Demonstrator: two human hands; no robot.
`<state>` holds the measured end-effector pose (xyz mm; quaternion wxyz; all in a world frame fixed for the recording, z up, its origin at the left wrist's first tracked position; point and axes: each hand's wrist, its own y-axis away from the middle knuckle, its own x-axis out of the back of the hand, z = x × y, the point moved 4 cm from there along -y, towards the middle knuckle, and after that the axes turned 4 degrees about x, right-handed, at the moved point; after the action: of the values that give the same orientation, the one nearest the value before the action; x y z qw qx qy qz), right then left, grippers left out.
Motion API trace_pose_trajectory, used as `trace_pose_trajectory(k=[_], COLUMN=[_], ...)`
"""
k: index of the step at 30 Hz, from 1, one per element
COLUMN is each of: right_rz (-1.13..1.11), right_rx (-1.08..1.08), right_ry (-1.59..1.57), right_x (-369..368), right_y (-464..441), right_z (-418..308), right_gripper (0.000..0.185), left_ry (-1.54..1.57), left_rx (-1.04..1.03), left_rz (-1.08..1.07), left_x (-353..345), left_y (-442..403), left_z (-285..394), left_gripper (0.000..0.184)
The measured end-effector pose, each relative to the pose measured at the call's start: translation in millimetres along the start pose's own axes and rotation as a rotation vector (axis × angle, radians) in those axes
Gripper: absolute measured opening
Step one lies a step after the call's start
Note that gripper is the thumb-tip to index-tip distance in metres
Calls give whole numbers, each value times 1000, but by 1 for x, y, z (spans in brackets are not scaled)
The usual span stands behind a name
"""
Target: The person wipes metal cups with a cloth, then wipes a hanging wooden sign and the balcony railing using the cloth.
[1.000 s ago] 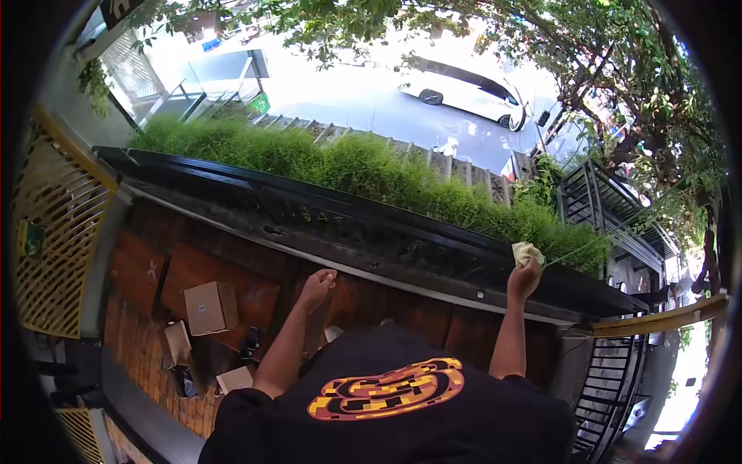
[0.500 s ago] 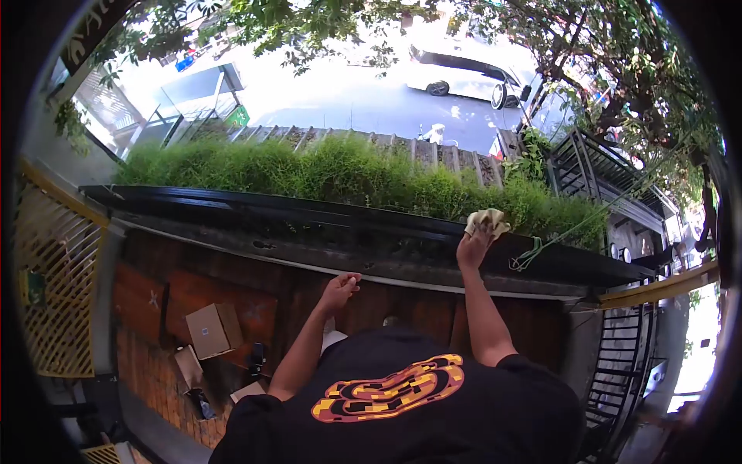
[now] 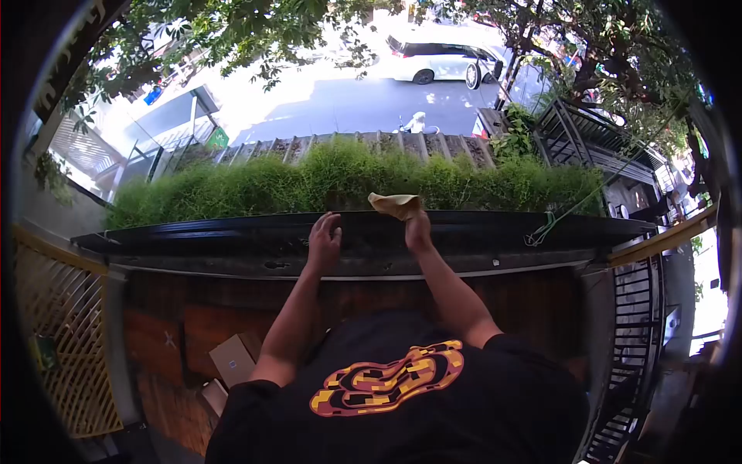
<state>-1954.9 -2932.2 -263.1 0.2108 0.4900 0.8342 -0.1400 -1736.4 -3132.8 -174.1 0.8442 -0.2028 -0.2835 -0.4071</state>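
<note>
A pale yellow cloth (image 3: 394, 204) hangs folded from my right hand (image 3: 417, 230), its free part pointing left over the far edge of a long black ledge (image 3: 232, 241). My fingers are partly hidden behind the cloth. To the left, my left hand (image 3: 325, 241) is raised over the same ledge, fingers loosely stretched and apart, with nothing in it. Whether it touches the ledge I cannot tell. Just beyond the ledge grows a strip of bushy green plants (image 3: 340, 176).
Cardboard boxes (image 3: 233, 361) sit on the wooden floor at lower left. A yellow lattice (image 3: 73, 332) stands at far left, black railings (image 3: 635, 348) at right. Green cord (image 3: 550, 226) lies over the ledge's right part. A white van (image 3: 440, 63) is on the street below.
My right hand has moved left along the ledge with the cloth. The left hand has reached forward over the ledge, and its fingers have opened from a curl. The view has shifted.
</note>
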Motion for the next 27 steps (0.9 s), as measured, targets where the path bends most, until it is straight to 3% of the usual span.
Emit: trace_pose_trajectory(k=[1, 6, 11, 12, 15, 17, 20, 21, 22, 23, 24, 25, 26, 27], right_rz=[88, 331, 718, 758, 844, 755, 774, 682, 688, 506, 700, 522, 518, 439], right_rx=[-95, -84, 238, 186, 245, 151, -187, 22, -187, -278, -12, 4, 215, 242], right_ry=[-254, -561, -203, 28, 494, 637, 656, 1060, 1221, 1425, 1464, 1664, 1536, 1498], right_x=[26, 93, 180, 243, 272, 328, 367, 327, 312, 244, 236, 215, 163, 140], right_y=[-1, 56, 91, 85, 65, 36, -5, -9, -17, -10, -12, -10, 10, 16], right_z=[3, -106, -214, -219, -261, -245, -190, -190, -178, -188, -157, -137, -140, -124], right_gripper=[32, 49, 42, 40, 32, 43, 56, 63, 63, 63, 62, 62, 63, 61], left_ry=[-154, -576, -642, -644, -656, -656, -658, -661, -665, -668, -672, -678, -683, -690], left_rx=[-15, 86, 120, 120, 116, 112, 108, 113, 119, 135, 151, 166, 193, 217], left_rz=[-14, -382, -457, -475, -491, -477, -434, -419, -403, -395, -390, -390, -407, -424], left_x=[-8, -50, -57, -52, -49, -50, -53, -53, -51, -52, -51, -52, -52, -49], left_y=[-11, -24, -29, -28, -30, -28, -24, -22, -24, -26, -26, -24, -22, -22], left_z=[-2, -8, -7, -2, 2, 1, -1, 0, 4, 4, 6, 7, 9, 14], left_gripper=[56, 117, 123, 122, 120, 121, 121, 120, 118, 118, 117, 117, 116, 116])
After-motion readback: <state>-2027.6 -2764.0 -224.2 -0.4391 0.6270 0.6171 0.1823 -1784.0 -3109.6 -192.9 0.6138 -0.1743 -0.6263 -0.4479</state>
